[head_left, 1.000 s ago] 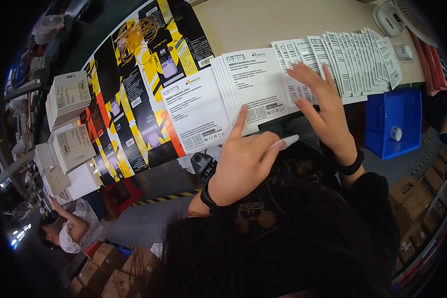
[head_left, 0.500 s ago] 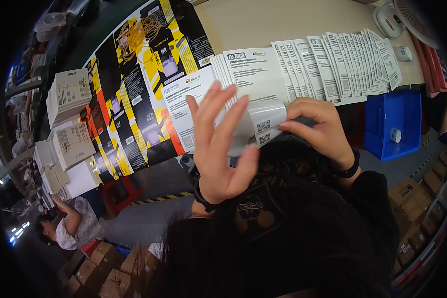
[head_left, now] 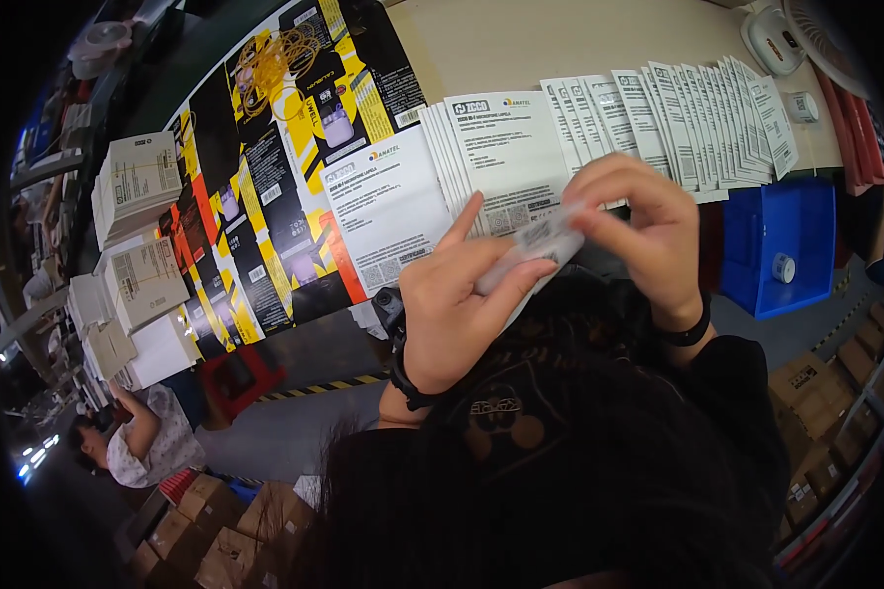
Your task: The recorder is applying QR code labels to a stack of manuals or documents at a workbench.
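Note:
Just in front of my body I hold a roll of white QR-code labels, smeared by motion. My left hand is closed round the roll from the left, its thumb over the near side and one finger sticking out. At the roll's right end my right hand pinches the edge of the label strip between thumb and fingertips. Directly beyond the hands lie printed white sheets, overlapping like a fan. Another printed white sheet lies nearest to my left hand.
More overlapping sheets run to the right along the table. Black-and-yellow printed sheets carry rubber bands. Stacked small boxes stand far left. A blue bin holds a white roll. A person works at left.
My left hand has gone from spread fingers to closing round the label roll. The right hand has risen slightly, still pinching the strip, and the strip has tilted.

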Motion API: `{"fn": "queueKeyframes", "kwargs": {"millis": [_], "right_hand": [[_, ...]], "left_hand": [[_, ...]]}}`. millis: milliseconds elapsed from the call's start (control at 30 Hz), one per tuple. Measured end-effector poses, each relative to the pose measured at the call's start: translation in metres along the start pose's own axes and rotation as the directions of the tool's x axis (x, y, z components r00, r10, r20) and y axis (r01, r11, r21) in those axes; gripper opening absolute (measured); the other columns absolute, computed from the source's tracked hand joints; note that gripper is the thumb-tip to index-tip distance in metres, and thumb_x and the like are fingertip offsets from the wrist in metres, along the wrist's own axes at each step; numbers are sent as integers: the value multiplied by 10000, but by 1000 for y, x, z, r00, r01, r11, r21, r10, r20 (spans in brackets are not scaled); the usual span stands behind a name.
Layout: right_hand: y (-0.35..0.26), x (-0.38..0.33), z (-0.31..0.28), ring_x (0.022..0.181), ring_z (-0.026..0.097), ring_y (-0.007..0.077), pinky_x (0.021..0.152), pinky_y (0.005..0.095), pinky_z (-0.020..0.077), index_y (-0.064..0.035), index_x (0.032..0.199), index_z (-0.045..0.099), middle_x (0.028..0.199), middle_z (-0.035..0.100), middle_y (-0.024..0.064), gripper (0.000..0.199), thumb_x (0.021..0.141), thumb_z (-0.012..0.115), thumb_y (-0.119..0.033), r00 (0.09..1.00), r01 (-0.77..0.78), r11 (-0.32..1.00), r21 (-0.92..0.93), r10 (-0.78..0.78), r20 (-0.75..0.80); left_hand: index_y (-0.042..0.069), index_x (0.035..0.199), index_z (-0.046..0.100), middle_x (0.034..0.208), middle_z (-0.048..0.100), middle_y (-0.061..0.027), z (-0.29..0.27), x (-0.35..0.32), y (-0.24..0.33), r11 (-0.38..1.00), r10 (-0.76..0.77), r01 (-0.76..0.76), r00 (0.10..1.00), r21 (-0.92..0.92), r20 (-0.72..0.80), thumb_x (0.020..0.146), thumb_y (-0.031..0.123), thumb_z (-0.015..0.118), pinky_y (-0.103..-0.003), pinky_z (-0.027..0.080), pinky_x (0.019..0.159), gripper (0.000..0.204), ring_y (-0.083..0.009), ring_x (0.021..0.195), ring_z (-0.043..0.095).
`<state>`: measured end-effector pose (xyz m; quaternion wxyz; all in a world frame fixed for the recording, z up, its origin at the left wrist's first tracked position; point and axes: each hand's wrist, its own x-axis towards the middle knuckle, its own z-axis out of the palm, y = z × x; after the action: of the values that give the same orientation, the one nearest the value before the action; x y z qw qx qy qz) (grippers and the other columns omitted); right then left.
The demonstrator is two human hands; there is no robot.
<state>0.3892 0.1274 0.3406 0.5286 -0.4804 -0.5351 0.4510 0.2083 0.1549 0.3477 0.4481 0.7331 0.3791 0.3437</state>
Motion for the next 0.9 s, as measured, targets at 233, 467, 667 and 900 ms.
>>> {"fn": "queueKeyframes", "kwargs": {"millis": [233,467,667,900], "right_hand": [[4,2,9,760,557,151,720,259,428,-4,1135,449,785,570,85,440,729,618,21,975,33,970,242,22,-222],[2,-9,7,741,563,135,726,246,433,-9,1208,369,775,566,70,559,715,624,53,994,-99,995,-13,99,46],[2,-7,11,735,561,131,714,249,437,-9,1206,362,777,567,74,569,708,629,53,999,-45,998,-34,45,6],[4,-1,5,667,567,101,646,203,451,-16,1160,400,726,574,51,499,719,630,30,994,-94,981,170,101,-38]], "left_hand": [[-29,688,585,505,493,-80,0,-4,-4,998,-65,65,995,-10,-72,676,76,700,-435,363,947,156,-197,483,510],[3,766,604,600,542,-74,3,13,7,963,93,-33,972,267,-214,672,76,694,-464,274,1001,149,-210,576,550],[22,734,598,618,554,-44,1,9,-3,993,18,-17,1000,120,-12,674,77,690,-469,267,1005,122,-185,535,530],[-14,666,585,506,490,-44,3,10,0,994,10,-16,998,105,57,683,25,665,-438,308,995,91,-129,431,391]]}}
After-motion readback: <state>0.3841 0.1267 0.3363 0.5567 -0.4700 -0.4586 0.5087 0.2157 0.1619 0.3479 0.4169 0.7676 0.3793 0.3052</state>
